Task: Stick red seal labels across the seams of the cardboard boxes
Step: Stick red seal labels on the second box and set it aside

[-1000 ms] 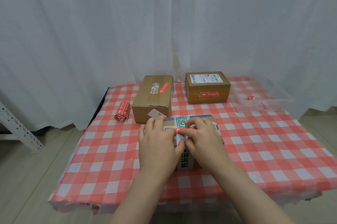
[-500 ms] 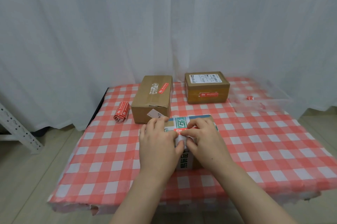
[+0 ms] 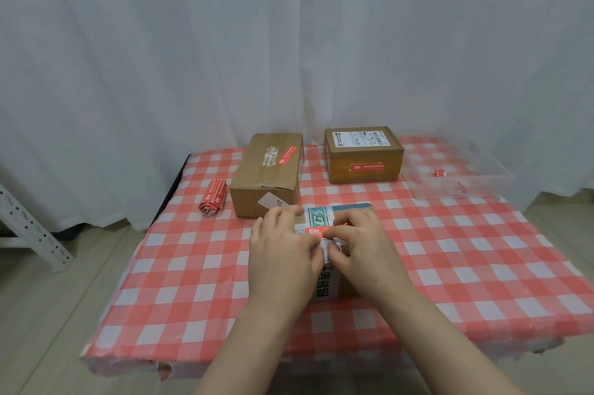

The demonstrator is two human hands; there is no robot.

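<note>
both hands flat on the near box point(image 3: 334, 285): left hand point(image 3: 283, 250) and right hand point(image 3: 363, 243) fingers pressing the thin, floppy red label point(image 3: 313, 231) down; best handled by its edges.

head view, angled down, table point(image 3: 180, 269) close

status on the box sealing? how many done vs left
Done: the two back boxes each carry a red seal, the left box on top and the right box on its front. In hand: left hand and right hand press a red label onto the near box. Left: no unsealed box shows; the label roll sits unused.
</note>
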